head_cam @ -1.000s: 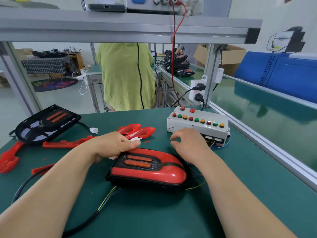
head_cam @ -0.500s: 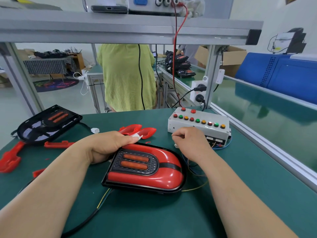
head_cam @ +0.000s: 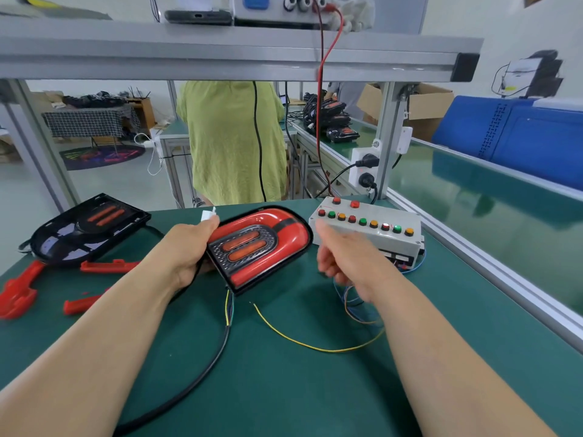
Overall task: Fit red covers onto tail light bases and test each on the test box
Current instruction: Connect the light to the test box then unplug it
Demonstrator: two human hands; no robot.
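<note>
Just left of the test box [head_cam: 378, 238], the left hand [head_cam: 189, 247] grips the tilted tail light [head_cam: 262, 244] by its black rim, a sound hold for a likely light, rigid, glossy shell; whether the blurred right hand [head_cam: 344, 257] holds anything cannot be told.

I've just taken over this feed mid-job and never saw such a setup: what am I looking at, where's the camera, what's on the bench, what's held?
No machine: a person's two bare hands, filmed by one camera on their head looking down. The left hand grips a tail light with its red cover on, raised and tilted above the green bench. The right hand is blurred near the test box; whether it holds anything is unclear. To the left lie an uncovered base and loose red pieces.
</note>
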